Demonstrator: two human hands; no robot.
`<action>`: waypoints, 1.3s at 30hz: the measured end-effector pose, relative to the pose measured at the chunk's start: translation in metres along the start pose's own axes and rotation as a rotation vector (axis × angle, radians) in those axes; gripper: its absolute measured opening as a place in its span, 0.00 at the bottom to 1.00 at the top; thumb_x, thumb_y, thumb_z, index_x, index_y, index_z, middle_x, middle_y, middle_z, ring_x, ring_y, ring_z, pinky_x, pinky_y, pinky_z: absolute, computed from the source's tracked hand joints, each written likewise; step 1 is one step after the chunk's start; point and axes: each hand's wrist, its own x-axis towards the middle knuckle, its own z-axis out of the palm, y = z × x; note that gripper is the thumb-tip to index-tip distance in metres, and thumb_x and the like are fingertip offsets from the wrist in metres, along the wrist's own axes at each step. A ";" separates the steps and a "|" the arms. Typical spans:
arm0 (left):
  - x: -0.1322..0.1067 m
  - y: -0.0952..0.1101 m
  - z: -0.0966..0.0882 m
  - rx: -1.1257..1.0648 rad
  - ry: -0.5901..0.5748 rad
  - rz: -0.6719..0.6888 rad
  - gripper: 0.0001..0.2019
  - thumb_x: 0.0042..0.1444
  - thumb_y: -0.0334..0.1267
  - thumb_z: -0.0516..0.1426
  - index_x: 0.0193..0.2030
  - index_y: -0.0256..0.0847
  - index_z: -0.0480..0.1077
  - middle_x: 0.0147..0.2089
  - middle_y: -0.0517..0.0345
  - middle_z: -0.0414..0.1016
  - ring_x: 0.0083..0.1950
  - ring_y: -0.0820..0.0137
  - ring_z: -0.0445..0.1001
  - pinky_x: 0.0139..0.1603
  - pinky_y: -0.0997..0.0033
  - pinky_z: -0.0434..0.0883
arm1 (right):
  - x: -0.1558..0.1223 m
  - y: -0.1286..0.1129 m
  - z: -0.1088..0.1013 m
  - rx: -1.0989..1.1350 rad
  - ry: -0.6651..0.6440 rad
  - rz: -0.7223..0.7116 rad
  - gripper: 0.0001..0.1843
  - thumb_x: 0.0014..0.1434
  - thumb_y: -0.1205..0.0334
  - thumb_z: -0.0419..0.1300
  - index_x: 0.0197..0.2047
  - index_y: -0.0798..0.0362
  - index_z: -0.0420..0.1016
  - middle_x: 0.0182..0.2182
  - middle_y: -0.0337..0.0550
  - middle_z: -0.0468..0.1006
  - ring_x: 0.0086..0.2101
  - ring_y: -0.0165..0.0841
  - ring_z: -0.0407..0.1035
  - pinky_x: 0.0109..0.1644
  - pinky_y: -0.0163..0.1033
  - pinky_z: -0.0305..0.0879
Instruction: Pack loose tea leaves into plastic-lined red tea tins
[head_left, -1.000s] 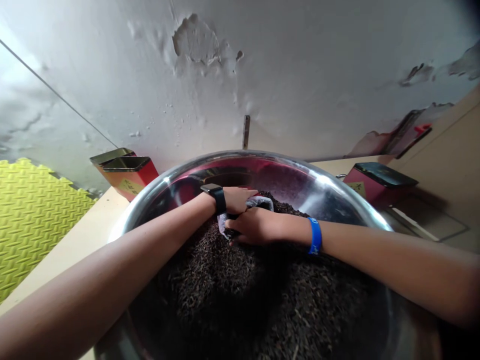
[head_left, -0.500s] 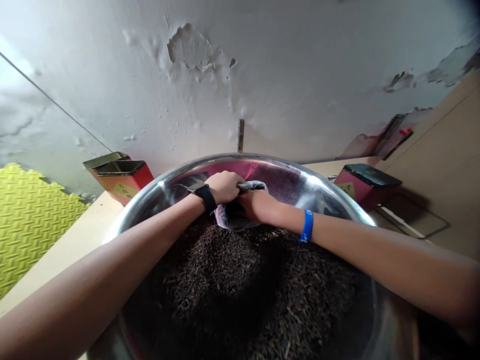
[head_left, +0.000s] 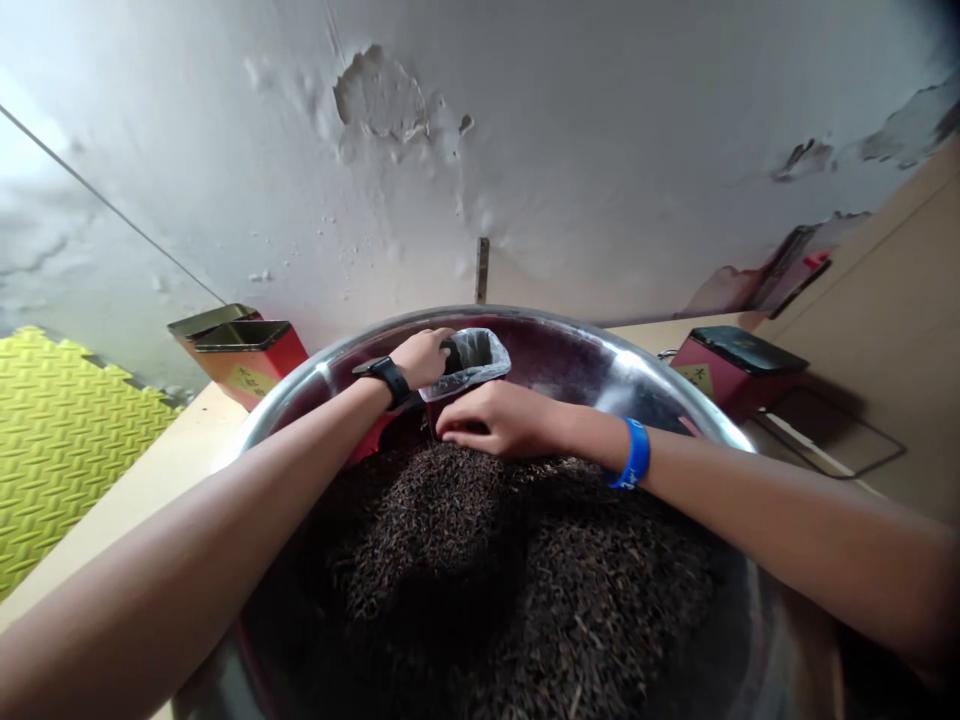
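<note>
A large steel bowl (head_left: 660, 380) holds a heap of dark, dry tea leaves (head_left: 457, 500). Toward its far side stands a dark red tin (head_left: 439, 408) whose mouth is lined with a clear plastic bag (head_left: 491, 368). My left hand (head_left: 424, 358), wearing a black watch, is closed on the left edge of the lined tin. Just in front of the tin, above the leaves, my right hand (head_left: 502, 418) has its fingers curled together. Whatever those fingertips hold, if anything, is hidden. A blue band circles the right wrist.
Red tins (head_left: 255, 365) with open tops stand left of the bowl, and another red tin (head_left: 735, 370) with a dark top is to the right. Behind rises a wall (head_left: 600, 180) with peeling paint. Yellow foam matting (head_left: 67, 450) lies at the left.
Both hands were together over the bag opening. The left has shifted left to the tin's edge, and the right has come down toward me, uncovering the mouth, which now sits higher.
</note>
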 end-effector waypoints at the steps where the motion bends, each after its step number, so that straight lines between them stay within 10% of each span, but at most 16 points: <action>1: 0.001 -0.001 0.002 0.017 -0.015 -0.011 0.20 0.57 0.35 0.46 0.56 0.33 0.59 0.54 0.47 0.66 0.54 0.65 0.64 0.54 0.70 0.60 | -0.001 0.001 0.003 0.020 -0.100 0.025 0.16 0.58 0.57 0.49 0.45 0.55 0.70 0.38 0.44 0.73 0.37 0.29 0.65 0.42 0.35 0.58; 7: -0.002 0.006 0.000 0.079 -0.093 -0.001 0.24 0.56 0.40 0.46 0.59 0.34 0.54 0.56 0.44 0.62 0.56 0.63 0.62 0.54 0.69 0.60 | -0.007 0.022 0.029 0.005 -0.685 0.258 0.36 0.40 0.42 0.61 0.50 0.54 0.67 0.46 0.47 0.69 0.39 0.36 0.65 0.35 0.35 0.60; 18: -0.005 0.017 -0.006 0.042 -0.065 0.054 0.18 0.56 0.41 0.47 0.52 0.39 0.63 0.50 0.51 0.70 0.49 0.64 0.68 0.48 0.69 0.63 | 0.003 0.025 0.056 -0.018 -0.899 0.350 0.27 0.44 0.52 0.63 0.47 0.57 0.69 0.35 0.43 0.72 0.31 0.32 0.66 0.31 0.35 0.58; 24: -0.008 0.030 -0.010 0.016 -0.171 0.086 0.17 0.58 0.41 0.42 0.36 0.39 0.70 0.37 0.52 0.74 0.36 0.66 0.71 0.35 0.71 0.63 | 0.006 0.000 0.042 0.057 -0.688 0.150 0.18 0.58 0.55 0.49 0.43 0.58 0.71 0.36 0.48 0.74 0.32 0.32 0.66 0.33 0.35 0.58; 28: -0.009 0.032 -0.011 0.004 -0.195 0.106 0.17 0.59 0.39 0.42 0.36 0.38 0.70 0.38 0.51 0.74 0.35 0.67 0.70 0.34 0.72 0.62 | 0.010 -0.016 0.015 0.266 -0.299 0.044 0.14 0.60 0.58 0.47 0.41 0.56 0.69 0.38 0.44 0.74 0.34 0.28 0.66 0.37 0.32 0.59; 33: -0.007 0.030 -0.012 0.058 -0.261 0.226 0.10 0.54 0.36 0.50 0.37 0.35 0.70 0.37 0.51 0.74 0.34 0.68 0.69 0.32 0.74 0.60 | 0.004 0.010 -0.002 -0.059 0.189 0.223 0.12 0.59 0.66 0.45 0.42 0.58 0.65 0.38 0.48 0.73 0.37 0.31 0.65 0.38 0.34 0.57; 39: -0.007 0.034 -0.012 0.058 -0.238 0.122 0.15 0.57 0.36 0.43 0.34 0.37 0.70 0.35 0.51 0.74 0.33 0.68 0.69 0.31 0.73 0.60 | -0.004 0.038 0.009 -0.361 0.075 0.295 0.12 0.55 0.66 0.48 0.34 0.60 0.72 0.37 0.53 0.72 0.33 0.32 0.64 0.37 0.38 0.55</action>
